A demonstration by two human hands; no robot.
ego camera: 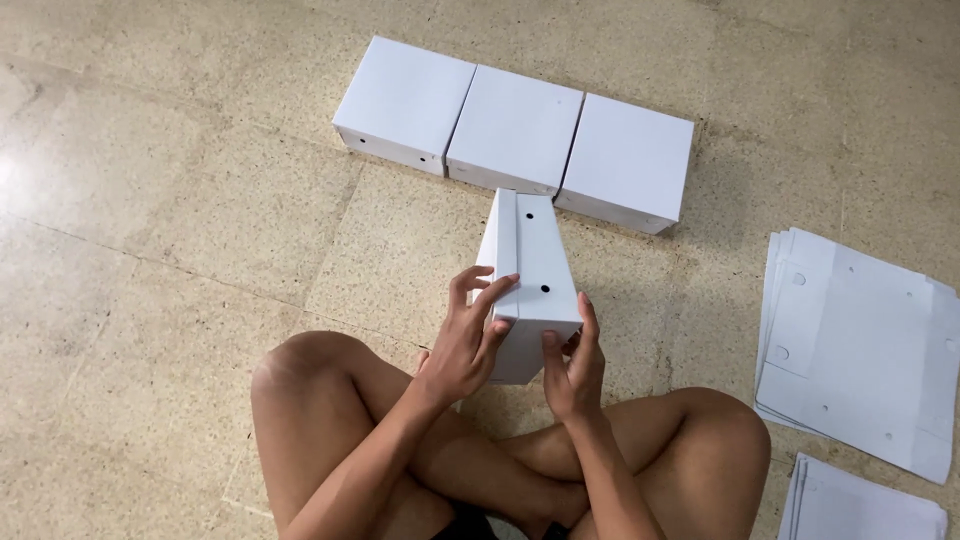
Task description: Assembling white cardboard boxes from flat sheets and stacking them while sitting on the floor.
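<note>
Box in hand: a white cardboard box (530,285) is up off the floor, tilted, its far end pointing away toward the row, small round holes showing on its upper face.
Left hand: the left hand (468,345) is on the box's near left corner, fingers spread over the edge, grip clamped on the cardboard.
Right hand: the right hand (572,372) is under the near right corner, thumb pressed up the end face, grip closed on the box too.
Position: the box sits above the person's crossed legs (330,420), just short of the row ahead.
Row: three finished white boxes (515,130) lie side by side on the floor, touching each other.
Flat stock: a stack of flat white cardboard sheets (860,345) lies to the right, a second stack (865,505) nearer the knee.
Ground: speckled stone floor (150,250).
</note>
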